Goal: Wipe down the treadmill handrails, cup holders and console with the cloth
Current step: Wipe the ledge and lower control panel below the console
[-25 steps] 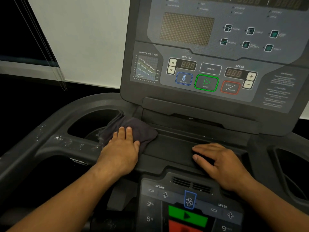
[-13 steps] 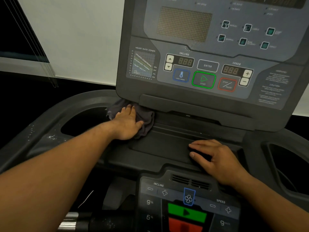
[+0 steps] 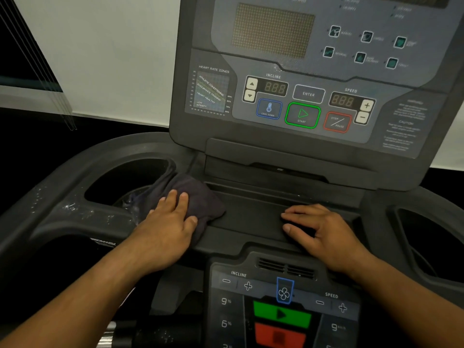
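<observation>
The treadmill's dark flat shelf (image 3: 253,217) runs below the upright console, between the left cup holder (image 3: 118,182) and the right cup holder (image 3: 426,242). A dark grey cloth (image 3: 203,197) lies bunched on the shelf's left end, its far edge hanging over the rim of the left cup holder. The left hand (image 3: 168,229) presses flat on the cloth with fingers straight. The right hand (image 3: 324,232) rests directly on the shelf's right part, fingers loosely bent, well apart from the cloth. Small wet droplets (image 3: 67,205) speckle the frame beside the left cup holder.
</observation>
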`<action>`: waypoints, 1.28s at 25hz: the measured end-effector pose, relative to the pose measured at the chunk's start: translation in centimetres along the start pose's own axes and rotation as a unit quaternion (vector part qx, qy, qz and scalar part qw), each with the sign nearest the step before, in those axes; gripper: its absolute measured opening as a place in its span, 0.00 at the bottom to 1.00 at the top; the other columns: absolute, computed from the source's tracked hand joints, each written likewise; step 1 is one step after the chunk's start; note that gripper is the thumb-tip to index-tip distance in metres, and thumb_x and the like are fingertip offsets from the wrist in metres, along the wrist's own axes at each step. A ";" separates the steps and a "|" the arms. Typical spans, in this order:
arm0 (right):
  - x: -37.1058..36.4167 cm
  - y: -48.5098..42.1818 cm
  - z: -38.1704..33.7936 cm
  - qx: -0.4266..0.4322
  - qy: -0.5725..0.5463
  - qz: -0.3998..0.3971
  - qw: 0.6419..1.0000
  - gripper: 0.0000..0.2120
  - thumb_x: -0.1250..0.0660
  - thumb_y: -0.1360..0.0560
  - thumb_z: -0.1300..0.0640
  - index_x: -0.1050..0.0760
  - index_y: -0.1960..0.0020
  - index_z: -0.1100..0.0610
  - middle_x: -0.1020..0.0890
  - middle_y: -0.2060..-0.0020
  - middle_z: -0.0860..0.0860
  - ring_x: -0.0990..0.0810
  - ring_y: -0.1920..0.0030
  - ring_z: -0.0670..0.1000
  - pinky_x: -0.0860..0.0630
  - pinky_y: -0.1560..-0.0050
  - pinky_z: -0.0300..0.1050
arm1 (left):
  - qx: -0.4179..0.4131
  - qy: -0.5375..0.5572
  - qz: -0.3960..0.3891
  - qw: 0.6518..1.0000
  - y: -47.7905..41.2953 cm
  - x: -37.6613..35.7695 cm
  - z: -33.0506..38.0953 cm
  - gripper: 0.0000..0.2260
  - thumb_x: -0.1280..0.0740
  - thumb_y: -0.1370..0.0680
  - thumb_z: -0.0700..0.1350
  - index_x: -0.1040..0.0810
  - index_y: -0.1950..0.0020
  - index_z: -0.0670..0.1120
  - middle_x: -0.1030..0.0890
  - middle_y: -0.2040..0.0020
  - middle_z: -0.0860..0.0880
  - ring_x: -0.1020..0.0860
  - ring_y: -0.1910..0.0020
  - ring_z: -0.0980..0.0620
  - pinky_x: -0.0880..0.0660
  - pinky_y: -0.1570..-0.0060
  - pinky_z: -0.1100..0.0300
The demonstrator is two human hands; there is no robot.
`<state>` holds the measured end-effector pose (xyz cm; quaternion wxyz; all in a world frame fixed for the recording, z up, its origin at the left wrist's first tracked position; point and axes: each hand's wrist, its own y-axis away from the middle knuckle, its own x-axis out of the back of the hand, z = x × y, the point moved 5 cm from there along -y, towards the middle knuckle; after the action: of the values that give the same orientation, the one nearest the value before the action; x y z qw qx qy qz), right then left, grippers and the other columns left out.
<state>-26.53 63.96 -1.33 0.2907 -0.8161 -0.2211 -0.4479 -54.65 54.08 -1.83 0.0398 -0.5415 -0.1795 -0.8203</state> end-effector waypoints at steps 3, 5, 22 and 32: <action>-0.1 0.0 0.1 -0.006 0.009 -0.013 1.000 0.22 0.41 0.26 0.37 0.19 0.41 0.47 0.22 0.44 0.37 0.24 0.43 0.41 0.29 0.41 0.39 | -0.001 -0.055 0.032 0.998 -3.1 0.3 0.9 0.30 0.49 0.17 0.54 0.59 0.20 0.46 0.59 0.20 0.45 0.57 0.21 0.45 0.56 0.24 0.50; -0.2 0.0 0.2 -0.016 0.013 -0.022 1.000 0.22 0.42 0.25 0.36 0.20 0.40 0.45 0.22 0.43 0.37 0.26 0.42 0.40 0.29 0.40 0.40 | -0.009 -0.077 0.041 0.996 -6.0 0.7 1.6 0.32 0.49 0.17 0.56 0.59 0.20 0.44 0.58 0.20 0.43 0.56 0.21 0.43 0.54 0.23 0.49; 0.0 0.5 0.0 -0.028 -0.003 -0.029 0.999 0.21 0.41 0.24 0.40 0.19 0.40 0.50 0.18 0.42 0.45 0.23 0.40 0.44 0.27 0.37 0.43 | -0.380 -0.246 0.231 0.861 -6.0 0.6 9.7 0.13 0.18 0.41 0.36 0.17 0.62 0.42 0.21 0.65 0.45 0.24 0.67 0.45 0.23 0.70 0.55; 3.1 5.4 1.3 -0.045 0.050 -0.062 0.996 0.24 0.47 0.23 0.39 0.18 0.42 0.48 0.19 0.42 0.43 0.25 0.39 0.41 0.30 0.39 0.36 | -0.496 -0.268 0.183 0.806 -4.5 -3.4 22.3 0.11 0.41 0.32 0.38 0.19 0.66 0.41 0.20 0.65 0.43 0.21 0.68 0.42 0.25 0.70 0.56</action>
<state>-20.84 61.21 -0.73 0.2357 -0.7898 -0.2364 -0.5145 -34.94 65.36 1.74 -0.1345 -0.7086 0.3504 -0.5975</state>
